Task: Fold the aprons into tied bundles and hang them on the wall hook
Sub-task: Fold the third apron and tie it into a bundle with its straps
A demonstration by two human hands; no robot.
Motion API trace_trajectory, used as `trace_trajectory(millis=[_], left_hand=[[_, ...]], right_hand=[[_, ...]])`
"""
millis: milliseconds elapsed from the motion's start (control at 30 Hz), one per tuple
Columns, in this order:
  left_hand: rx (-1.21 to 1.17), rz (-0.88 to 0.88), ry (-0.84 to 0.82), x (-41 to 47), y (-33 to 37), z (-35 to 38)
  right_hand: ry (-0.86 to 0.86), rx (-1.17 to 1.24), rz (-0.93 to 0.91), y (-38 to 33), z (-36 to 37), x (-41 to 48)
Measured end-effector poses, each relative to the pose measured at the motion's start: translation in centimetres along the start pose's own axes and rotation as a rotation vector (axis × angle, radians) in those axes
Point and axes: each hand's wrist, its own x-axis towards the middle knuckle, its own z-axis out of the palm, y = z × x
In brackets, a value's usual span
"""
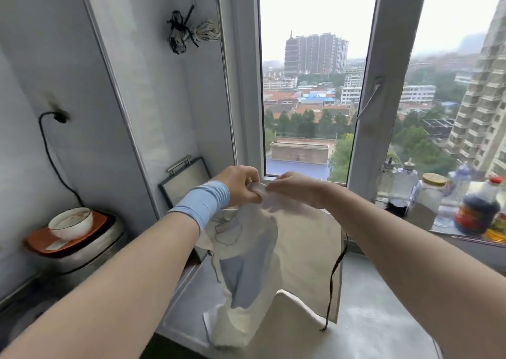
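A cream apron [298,252] with a pale blue patch hangs in front of me above the counter. My left hand [241,184], with a blue wristband, pinches its top edge. My right hand [295,189] pinches the same edge just to the right, the two hands almost touching. A black tie string [335,273] dangles from the apron's right side. High on the wall a tied apron bundle [189,31], striped with black strings, hangs from a hook.
A rice cooker [87,249] with an orange plate and a white bowl [71,221] stands at the left, its black cord running up to a wall socket. A framed tray [186,179] leans by the window. Sauce bottles and jars [449,199] line the sill at right.
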Motion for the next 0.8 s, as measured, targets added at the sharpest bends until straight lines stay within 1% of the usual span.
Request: trace_trajectory(millis=[33,100,133,167,200,267,333,400,467,533,600,633,667,700,733,800], left_hand=[[-0.036,-0.013,-0.026,-0.4,0.4,-0.1],[-0.141,-0.08,-0.164,-1.3,0.5,-0.5],[-0.239,-0.132,-0.234,-1.7,0.4,-0.8],[-0.341,-0.188,-0.268,-2.1,0.1,-1.0],[-0.404,-0.227,-0.267,-2.5,-0.3,-1.1],[-0.366,-0.264,-0.278,-3.2,-1.3,-1.0],[-0.28,-0.267,-0.369,-3.8,-2.0,-0.3],[-0.309,-0.256,-0.419,-4.5,-1.4,0.5],[-0.333,-0.237,-0.388,-5.0,-0.3,1.2],[-0.286,-0.283,-0.337,-5.2,0.3,1.7],[-0.203,-0.365,-0.364,-5.8,0.3,1.9],[-0.203,-0.373,-0.383,-6.0,0.1,2.0],[-0.247,-0.365,-0.364,-6.1,-0.2,2.1],[-0.311,-0.344,-0.3,-6.3,-0.4,2.2],[-0.342,-0.325,-0.195,-6.5,-0.7,1.9],[-0.287,-0.263,0.022,-6.6,-1.1,1.3]], right_hand=[[-0.009,-0.083,-0.034,-0.4,0.3,-0.4],[0.017,-0.238,-0.141,-0.7,0.7,-1.0],[0.022,-0.255,-0.191,-0.5,0.7,-1.0],[0.033,-0.258,-0.239,-0.3,0.7,-1.1],[0.04,-0.262,-0.275,-0.4,0.6,-1.6],[0.055,-0.255,-0.313,-0.5,0.2,-2.4],[0.066,-0.211,-0.315,-0.7,-0.2,-3.1],[0.079,-0.181,-0.317,-1.0,-0.6,-3.6],[0.089,-0.173,-0.333,-1.1,-1.0,-4.0],[0.101,-0.186,-0.36,-1.3,-1.3,-4.5],[0.121,-0.169,-0.373,-1.4,-1.5,-5.0],[0.144,-0.166,-0.377,-1.2,-1.5,-5.1],[0.178,-0.187,-0.379,-1.1,-1.5,-5.2],[0.21,-0.248,-0.368,-1.0,-1.5,-5.4],[0.233,-0.351,-0.338,-1.2,-1.4,-5.7],[0.228,-0.577,-0.231,-1.3,-1.3,-6.1]])
